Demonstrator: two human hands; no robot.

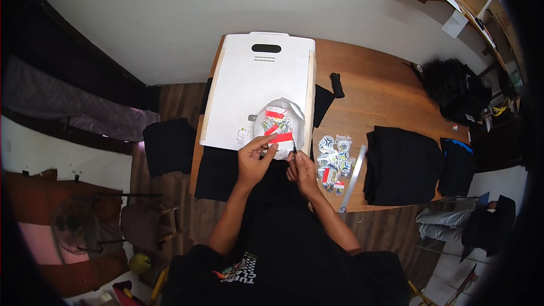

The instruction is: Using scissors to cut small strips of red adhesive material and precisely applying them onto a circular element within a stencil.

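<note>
My left hand [255, 161] has its thumb and fingers closed at the edge of a red-and-white sticker [281, 138]. That sticker lies over a whitish, round-edged sheet or bag [296, 114] with more colourful printed stickers [276, 115] on it. Close beside it, my right hand [303, 174] grips a small, slender dark tool [294, 152], its tip near the sticker's lower right corner. The tool's exact kind is too small to tell. Both hands are over the near end of a white plastic box or lid [249, 82] with a dark handle slot.
Cut-out stickers [335, 161] lie right of my hands on the wooden table [368, 85], beside a metal ruler [353, 178]. Folded black cloth [403, 165] sits farther right. A black bag [453, 88] is at the back right. A dark chair [141, 226] stands lower left.
</note>
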